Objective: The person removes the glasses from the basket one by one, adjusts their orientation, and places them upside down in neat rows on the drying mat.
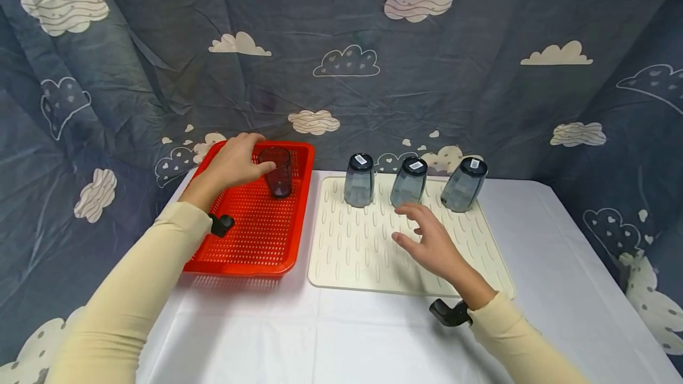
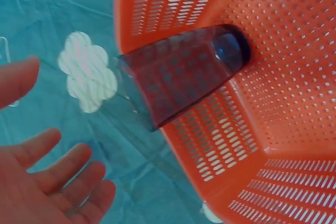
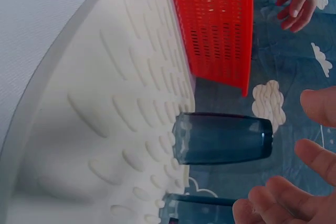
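Note:
A dark tinted drinking glass [image 1: 281, 175] stands in the red plastic basket [image 1: 251, 268], leaning against its wall. My left hand [image 1: 235, 162] is over the basket, fingers spread; the left wrist view shows a gap between its fingers and the glass [image 2: 184, 72]. On the cream drying mat [image 1: 363, 253], three similar glasses sit upside down in a row: a left glass [image 1: 360, 181], a middle glass [image 1: 409, 182] and a right glass [image 1: 463, 185]. Above the mat's front part, my right hand [image 1: 429, 245] holds nothing, its thumb and fingers apart, close to the middle glass in the head view.
A white cloth covers the table [image 1: 256, 336]. Behind it hangs a dark blue curtain [image 1: 299, 16] with cloud prints. The basket stands to the left of the mat, its rim [image 1: 305, 206] higher than the mat.

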Demonstrator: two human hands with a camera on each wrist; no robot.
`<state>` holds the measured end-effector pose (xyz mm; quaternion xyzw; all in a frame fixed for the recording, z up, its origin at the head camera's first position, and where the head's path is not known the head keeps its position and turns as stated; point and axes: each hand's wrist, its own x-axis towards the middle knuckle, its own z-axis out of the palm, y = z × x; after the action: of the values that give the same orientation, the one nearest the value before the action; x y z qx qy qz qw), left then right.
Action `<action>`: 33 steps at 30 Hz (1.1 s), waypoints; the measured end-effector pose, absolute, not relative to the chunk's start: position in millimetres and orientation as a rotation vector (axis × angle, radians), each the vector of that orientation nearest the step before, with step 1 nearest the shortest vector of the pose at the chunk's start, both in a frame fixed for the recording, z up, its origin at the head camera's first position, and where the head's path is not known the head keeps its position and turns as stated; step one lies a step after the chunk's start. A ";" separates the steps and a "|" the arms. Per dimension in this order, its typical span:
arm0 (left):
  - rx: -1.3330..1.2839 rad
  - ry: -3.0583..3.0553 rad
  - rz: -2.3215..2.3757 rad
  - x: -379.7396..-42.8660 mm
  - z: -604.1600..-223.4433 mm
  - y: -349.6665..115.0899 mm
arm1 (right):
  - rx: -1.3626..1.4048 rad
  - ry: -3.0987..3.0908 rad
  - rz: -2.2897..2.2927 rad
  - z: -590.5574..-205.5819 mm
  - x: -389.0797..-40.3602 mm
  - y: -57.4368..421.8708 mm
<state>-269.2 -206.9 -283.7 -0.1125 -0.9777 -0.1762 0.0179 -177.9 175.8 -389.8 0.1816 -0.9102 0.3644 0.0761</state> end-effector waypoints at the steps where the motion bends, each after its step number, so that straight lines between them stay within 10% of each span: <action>1: -0.353 -3.045 -0.549 -272.1 -285.6 -206.5 | 0.541 -2.733 1.089 -390.9 -177.4 176.6; 33: -0.069 -3.122 -0.591 -310.5 -346.2 -195.1 | 0.555 -2.794 1.147 -403.0 -172.4 191.2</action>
<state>-310.5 -195.1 -346.2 -0.0218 -0.9822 -0.1859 -0.0182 -172.4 191.2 -403.0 0.1806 -0.9092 0.3734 0.0355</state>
